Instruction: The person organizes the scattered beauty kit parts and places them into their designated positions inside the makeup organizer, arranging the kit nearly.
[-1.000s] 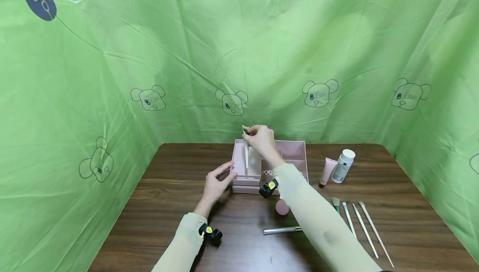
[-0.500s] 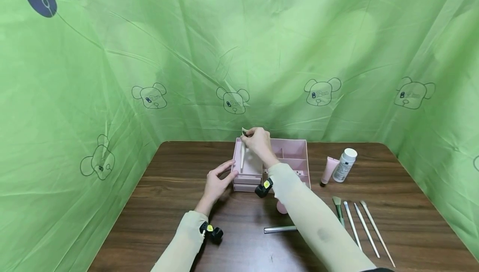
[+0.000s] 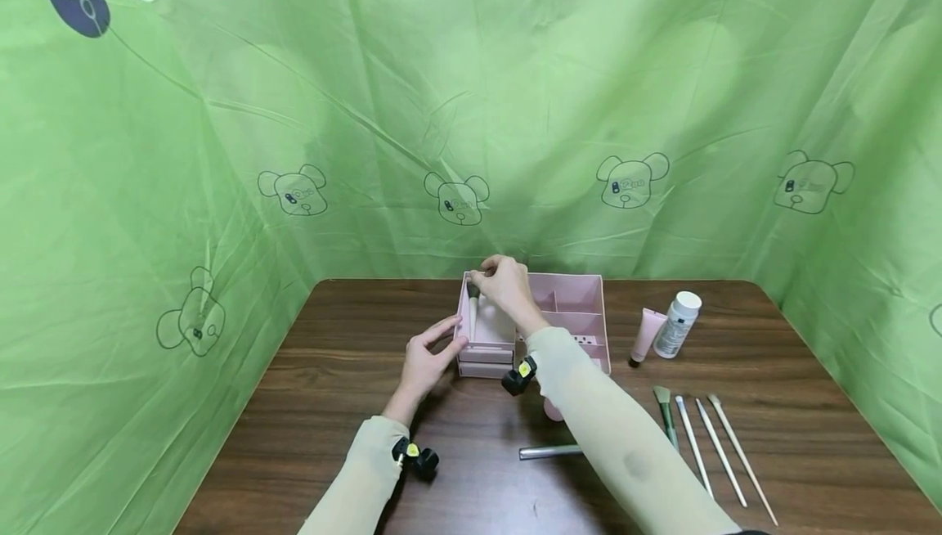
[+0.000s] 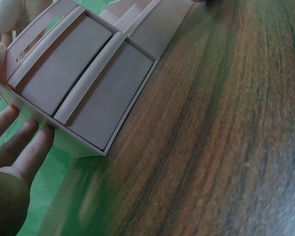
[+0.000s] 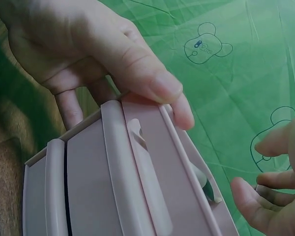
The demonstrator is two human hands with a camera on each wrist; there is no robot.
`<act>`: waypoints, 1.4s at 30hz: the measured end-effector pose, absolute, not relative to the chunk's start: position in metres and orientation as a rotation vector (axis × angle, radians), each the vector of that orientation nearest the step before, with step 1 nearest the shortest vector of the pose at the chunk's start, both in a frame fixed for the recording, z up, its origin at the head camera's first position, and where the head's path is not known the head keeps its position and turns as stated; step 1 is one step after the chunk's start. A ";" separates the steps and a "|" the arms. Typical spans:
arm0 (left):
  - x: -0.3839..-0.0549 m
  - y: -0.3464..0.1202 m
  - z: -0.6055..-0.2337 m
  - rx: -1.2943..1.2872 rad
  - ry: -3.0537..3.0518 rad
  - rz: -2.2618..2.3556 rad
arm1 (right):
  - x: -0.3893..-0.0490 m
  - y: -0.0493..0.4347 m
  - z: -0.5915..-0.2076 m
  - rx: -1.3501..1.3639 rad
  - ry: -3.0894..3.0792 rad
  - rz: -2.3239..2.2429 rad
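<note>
A pink makeup organizer (image 3: 581, 281) with two small drawers stands at the table's back edge. My left hand (image 3: 427, 363) grips its left front corner, thumb on the front and fingers along the side, as the left wrist view shows. In the organizer's upper left tray lies a makeup brush (image 3: 473, 318) with a pale handle, its dark bristles toward the back. My right hand (image 3: 508, 285) is over the bristle end. In the right wrist view its fingers stand apart beside the brush's tip (image 5: 217, 199), with nothing between them.
To the right stand a white bottle (image 3: 678, 326) and a pink tube (image 3: 648, 337). Several makeup brushes (image 3: 724, 437) lie in front of them. A silver stick (image 3: 548, 452) and a pink round thing (image 3: 553, 409), partly behind my right sleeve, lie before the organizer. A green curtain (image 3: 368, 126) surrounds the table.
My right hand has moved left and lowered the brush from a tilted hold into the tray, then let go of it. The left hand stays on the organizer's corner.
</note>
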State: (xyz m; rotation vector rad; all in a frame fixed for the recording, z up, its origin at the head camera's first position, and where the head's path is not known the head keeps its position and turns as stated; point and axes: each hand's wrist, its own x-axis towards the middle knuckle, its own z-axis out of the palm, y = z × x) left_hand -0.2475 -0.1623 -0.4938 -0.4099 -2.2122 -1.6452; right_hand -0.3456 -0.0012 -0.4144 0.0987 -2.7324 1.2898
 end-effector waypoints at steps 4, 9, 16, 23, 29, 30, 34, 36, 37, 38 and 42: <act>-0.248 -0.162 -0.495 -0.418 -2.202 -1.665 | -0.342 0.001 -0.415 0.134 -2.700 1.290; -0.247 -0.163 -0.494 -0.418 -2.193 -1.707 | -0.336 0.005 -0.415 0.188 -2.670 1.271; -0.247 -0.164 -0.493 -0.405 -2.221 -1.697 | -0.330 0.013 -0.413 0.207 -2.654 1.281; -0.248 -0.163 -0.494 -0.420 -2.200 -1.695 | -0.322 0.023 -0.409 0.247 -2.624 1.310; -0.248 -0.163 -0.496 -0.427 -2.179 -1.678 | -0.315 0.030 -0.406 0.280 -2.589 1.309; -0.248 -0.163 -0.496 -0.422 -2.178 -1.678 | -0.314 0.031 -0.405 0.283 -2.585 1.311; -0.249 -0.164 -0.497 -0.414 -2.181 -1.678 | -0.311 0.035 -0.403 0.302 -2.577 1.323; -0.249 -0.164 -0.497 -0.415 -2.187 -1.681 | -0.309 0.037 -0.401 0.307 -2.577 1.332; -0.249 -0.164 -0.497 -0.418 -2.189 -1.681 | -0.308 0.038 -0.401 0.311 -2.578 1.336; -0.249 -0.163 -0.497 -0.420 -2.190 -1.683 | -0.306 0.039 -0.400 0.315 -2.580 1.337; -0.248 -0.163 -0.496 -0.420 -2.184 -1.689 | -0.301 0.044 -0.397 0.334 -2.578 1.347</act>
